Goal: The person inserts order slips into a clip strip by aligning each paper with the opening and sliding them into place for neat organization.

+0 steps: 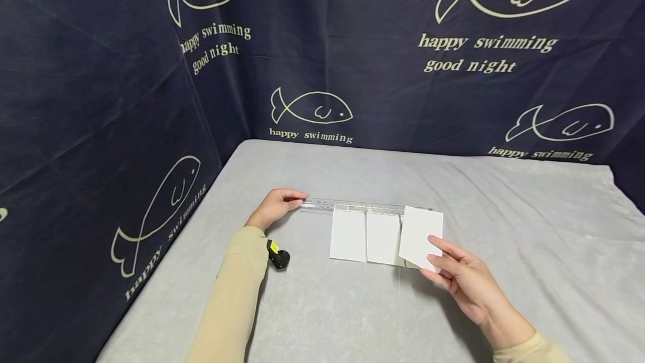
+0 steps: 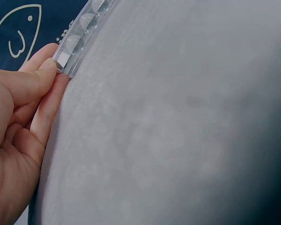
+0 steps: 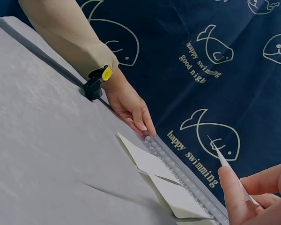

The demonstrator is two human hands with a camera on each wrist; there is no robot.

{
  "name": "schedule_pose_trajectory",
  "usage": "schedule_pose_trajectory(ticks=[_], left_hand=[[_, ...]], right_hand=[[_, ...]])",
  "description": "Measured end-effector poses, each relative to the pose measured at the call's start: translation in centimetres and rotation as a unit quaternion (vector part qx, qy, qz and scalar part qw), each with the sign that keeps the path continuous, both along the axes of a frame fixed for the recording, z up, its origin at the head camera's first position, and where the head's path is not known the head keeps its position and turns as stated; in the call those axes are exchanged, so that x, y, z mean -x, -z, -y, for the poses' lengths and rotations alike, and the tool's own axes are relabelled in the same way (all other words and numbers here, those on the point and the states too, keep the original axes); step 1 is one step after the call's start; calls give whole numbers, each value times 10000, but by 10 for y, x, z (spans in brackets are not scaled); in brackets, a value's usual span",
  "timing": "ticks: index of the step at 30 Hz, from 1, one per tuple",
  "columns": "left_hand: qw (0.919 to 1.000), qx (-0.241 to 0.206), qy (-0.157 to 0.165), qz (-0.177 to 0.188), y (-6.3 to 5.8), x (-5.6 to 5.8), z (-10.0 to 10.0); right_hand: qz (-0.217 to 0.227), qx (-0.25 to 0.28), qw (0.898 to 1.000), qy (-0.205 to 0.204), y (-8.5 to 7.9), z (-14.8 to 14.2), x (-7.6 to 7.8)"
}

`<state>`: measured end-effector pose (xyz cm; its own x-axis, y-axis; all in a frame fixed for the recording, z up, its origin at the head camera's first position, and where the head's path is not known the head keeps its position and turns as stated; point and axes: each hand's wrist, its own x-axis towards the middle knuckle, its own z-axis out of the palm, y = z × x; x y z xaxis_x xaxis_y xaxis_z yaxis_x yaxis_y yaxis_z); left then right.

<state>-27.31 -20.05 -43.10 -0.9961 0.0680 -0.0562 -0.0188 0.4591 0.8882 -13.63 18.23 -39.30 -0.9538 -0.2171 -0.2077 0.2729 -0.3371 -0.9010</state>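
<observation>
A clear plastic strip [image 1: 317,205] with a row of round shapes runs left to right on the grey cloth. My left hand [image 1: 277,205] pinches its left end between thumb and fingers, seen closer in the left wrist view. Two white cards, a left one [image 1: 347,234] and a middle one [image 1: 383,238], sit side by side with their far edges at the strip. Part of a third white card [image 3: 194,222] shows at the bottom of the right wrist view. Between thumb and fingers my right hand [image 1: 468,279] holds another white card [image 1: 422,231], raised over the strip's right part.
Grey cloth [image 1: 322,318] covers the table, with creases at the right. Dark blue curtains [image 1: 353,71] with fish prints stand behind and at the left. A black device with a yellow label [image 1: 278,255] is on the left wrist.
</observation>
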Motion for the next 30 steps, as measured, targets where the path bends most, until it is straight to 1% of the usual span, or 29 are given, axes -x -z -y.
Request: schedule_pose_trajectory(ticks=[6, 11, 21, 30], left_hand=[[10000, 14, -8, 53, 2, -1, 1], [10000, 10, 37, 15, 2, 0, 2], [10000, -65, 53, 46, -1, 2, 2], [9999, 3, 106, -27, 0, 1, 3]], right_hand=[[22, 3, 10000, -30, -1, 7, 1], [42, -59, 10000, -42, -2, 14, 3], [134, -164, 9998, -6, -2, 24, 6], [274, -271, 9993, -3, -1, 36, 8]])
